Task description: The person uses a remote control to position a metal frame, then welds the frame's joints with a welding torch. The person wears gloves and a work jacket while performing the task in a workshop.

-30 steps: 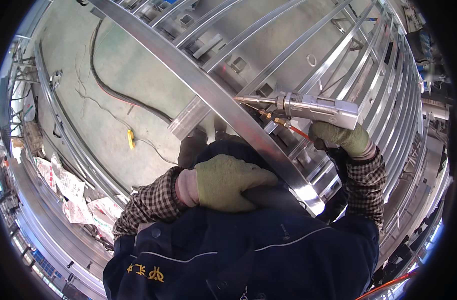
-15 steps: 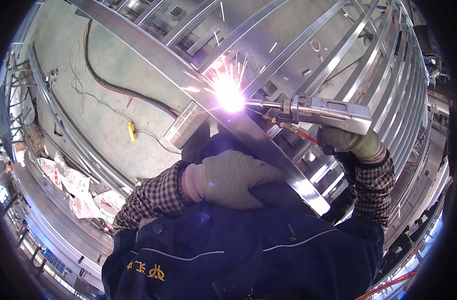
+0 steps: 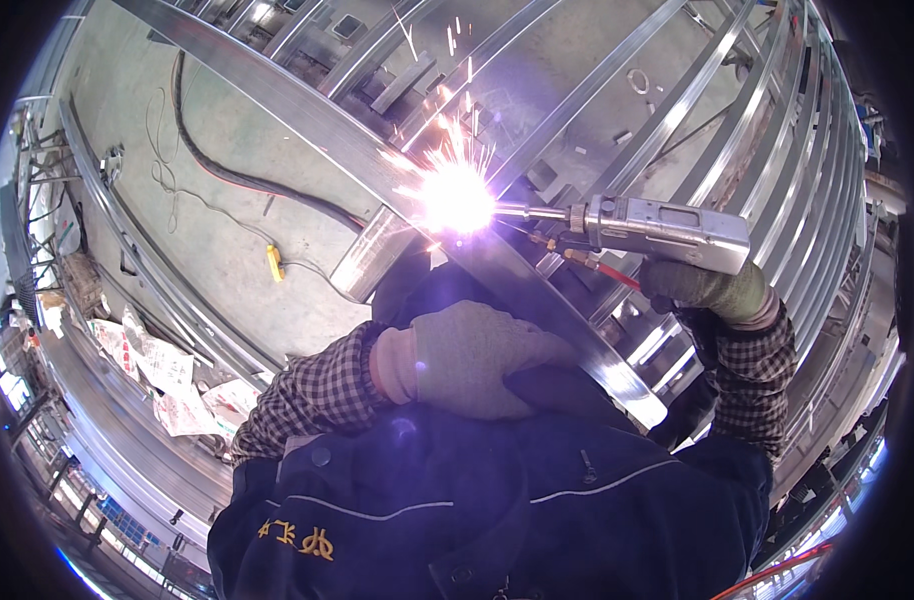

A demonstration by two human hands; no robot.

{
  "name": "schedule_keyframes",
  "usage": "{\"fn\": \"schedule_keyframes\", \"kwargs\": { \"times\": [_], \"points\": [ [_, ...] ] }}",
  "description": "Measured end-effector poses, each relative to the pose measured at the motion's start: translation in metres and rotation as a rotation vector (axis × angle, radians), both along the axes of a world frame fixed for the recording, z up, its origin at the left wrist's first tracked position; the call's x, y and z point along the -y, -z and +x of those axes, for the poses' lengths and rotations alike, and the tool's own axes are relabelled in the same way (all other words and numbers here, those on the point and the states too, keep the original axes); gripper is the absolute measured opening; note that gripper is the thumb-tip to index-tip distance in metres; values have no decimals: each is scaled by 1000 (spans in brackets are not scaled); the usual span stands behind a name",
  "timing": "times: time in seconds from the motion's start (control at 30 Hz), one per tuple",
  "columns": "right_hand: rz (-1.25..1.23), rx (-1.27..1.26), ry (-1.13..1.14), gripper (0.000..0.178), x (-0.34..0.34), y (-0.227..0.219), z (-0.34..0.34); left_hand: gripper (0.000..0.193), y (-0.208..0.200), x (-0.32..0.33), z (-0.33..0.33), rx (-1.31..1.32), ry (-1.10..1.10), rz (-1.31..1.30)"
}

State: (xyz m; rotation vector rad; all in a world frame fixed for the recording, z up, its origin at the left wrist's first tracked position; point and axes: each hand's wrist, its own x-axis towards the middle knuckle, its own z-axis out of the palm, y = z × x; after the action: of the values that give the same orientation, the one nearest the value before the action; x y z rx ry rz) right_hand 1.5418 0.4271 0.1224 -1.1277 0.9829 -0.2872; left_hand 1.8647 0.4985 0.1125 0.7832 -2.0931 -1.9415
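A silver handheld welding torch (image 3: 667,230) is held in my gloved right hand (image 3: 715,290), its fingers wrapped round the grip beneath the body. The slim nozzle points left, at a long square metal tube (image 3: 312,125) running diagonally across the view. A bright white-violet glare (image 3: 457,203) with flying sparks covers the nozzle tip and the spot it touches on. My gloved left hand (image 3: 477,358) lies across my dark-clothed leg, thumb apart from the stretched fingers, holding nothing. It is below the glare, clear of the metal.
Parallel metal bars (image 3: 667,110) fill the right side. A short tube block (image 3: 377,255) adjoins the diagonal tube. A dark cable (image 3: 247,185) and a yellow cord piece (image 3: 275,262) lie on the floor at left. Crumpled white-red sheets (image 3: 167,370) lie by long rails.
The glare has grown, and the sparks now fan differently. The view has shifted slightly; torch and both hands keep nearly the same places relative to the metal.
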Motion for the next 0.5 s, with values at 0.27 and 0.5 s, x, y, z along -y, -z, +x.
{"fn": "schedule_keyframes", "kwargs": {
  "times": [0.27,0.5],
  "points": [
    [31,-28,15,45,-3,4,-6,38,-8,5,-5,76,85,49],
    [81,154,119,32,-11,3,0,38,-17,11,-5,110,117,82]
  ]
}}
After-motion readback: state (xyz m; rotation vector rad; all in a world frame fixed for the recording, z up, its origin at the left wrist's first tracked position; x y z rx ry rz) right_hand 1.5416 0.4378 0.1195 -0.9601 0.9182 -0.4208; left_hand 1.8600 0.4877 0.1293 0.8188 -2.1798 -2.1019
